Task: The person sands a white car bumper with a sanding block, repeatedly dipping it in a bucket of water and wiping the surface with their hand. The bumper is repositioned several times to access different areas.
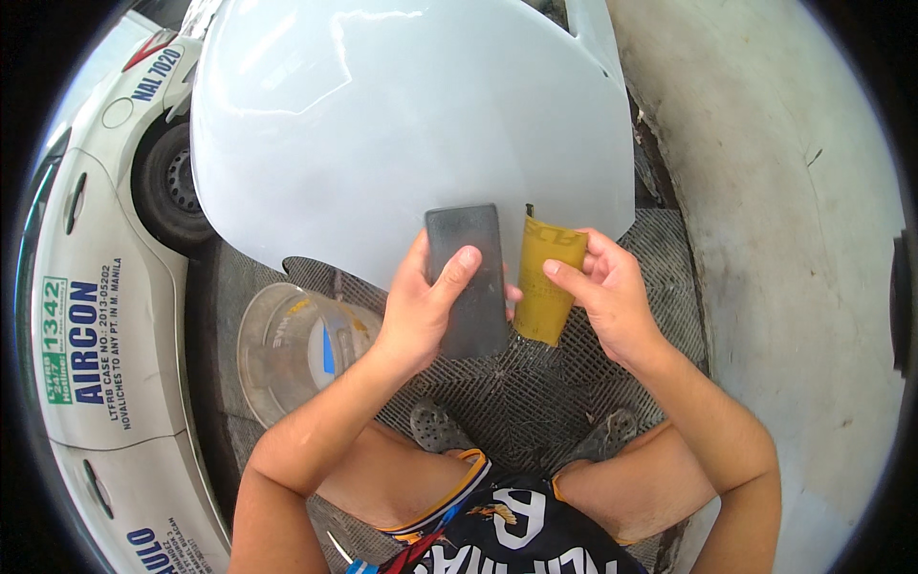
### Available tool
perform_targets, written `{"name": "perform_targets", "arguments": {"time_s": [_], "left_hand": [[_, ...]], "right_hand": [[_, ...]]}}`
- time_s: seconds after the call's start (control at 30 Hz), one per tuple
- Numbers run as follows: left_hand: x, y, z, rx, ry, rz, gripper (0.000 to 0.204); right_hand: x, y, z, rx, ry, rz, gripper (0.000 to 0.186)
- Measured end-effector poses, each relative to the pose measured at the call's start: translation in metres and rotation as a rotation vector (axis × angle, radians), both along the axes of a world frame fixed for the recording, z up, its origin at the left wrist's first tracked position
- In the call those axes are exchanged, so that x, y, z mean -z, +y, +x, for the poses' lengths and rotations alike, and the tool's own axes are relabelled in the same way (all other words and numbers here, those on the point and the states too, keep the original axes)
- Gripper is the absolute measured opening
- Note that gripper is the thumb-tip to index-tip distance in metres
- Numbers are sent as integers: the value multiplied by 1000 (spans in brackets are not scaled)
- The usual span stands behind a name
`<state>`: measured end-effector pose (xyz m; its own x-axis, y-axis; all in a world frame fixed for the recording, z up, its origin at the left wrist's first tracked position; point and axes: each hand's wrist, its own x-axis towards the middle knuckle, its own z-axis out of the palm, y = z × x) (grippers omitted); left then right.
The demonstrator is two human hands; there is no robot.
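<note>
My left hand [418,304] grips a dark grey, flat rectangular block [478,311], which looks like a sanding block. Its thumb lies across the block's face and its fingertips show at the right edge. Just to the right, my right hand [614,295] pinches a mustard-yellow sheet of sandpaper [549,306] by its right edge, thumb in front and fingers behind. The sheet bends slightly, and a dark strip shows at its upper left corner. Block and sheet are held apart, in front of the near edge of a large, glossy white car body panel [402,124].
A clear plastic bucket [260,335] stands left of my left forearm, with something blue showing through it. Further left is a white car [115,230] with a black tyre [172,182]. Ribbed dark matting [660,258] covers the floor, and a pale wall [784,239] runs along the right.
</note>
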<state>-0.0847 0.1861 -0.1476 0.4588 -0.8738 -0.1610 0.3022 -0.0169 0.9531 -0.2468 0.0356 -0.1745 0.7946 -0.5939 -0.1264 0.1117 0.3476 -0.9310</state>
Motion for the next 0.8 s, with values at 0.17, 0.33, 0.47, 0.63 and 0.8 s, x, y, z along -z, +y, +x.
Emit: {"name": "perform_targets", "arguments": {"time_s": [0.17, 0.33, 0.47, 0.63, 0.8], "left_hand": [[-13, -1, 2, 3, 272, 12, 43], [-9, 0, 6, 72, 183, -69, 54], [4, 2, 9, 105, -139, -29, 68], [13, 1, 6, 116, -346, -34, 71], [12, -3, -3, 79, -221, -49, 70]], "right_hand": [[-1, 1, 1, -21, -3, 34, 29], [-1, 2, 2, -24, -18, 60, 30], [0, 5, 2, -26, -62, 64, 28], [3, 10, 1, -70, -111, 109, 28], [7, 14, 0, -100, -113, 126, 36]]}}
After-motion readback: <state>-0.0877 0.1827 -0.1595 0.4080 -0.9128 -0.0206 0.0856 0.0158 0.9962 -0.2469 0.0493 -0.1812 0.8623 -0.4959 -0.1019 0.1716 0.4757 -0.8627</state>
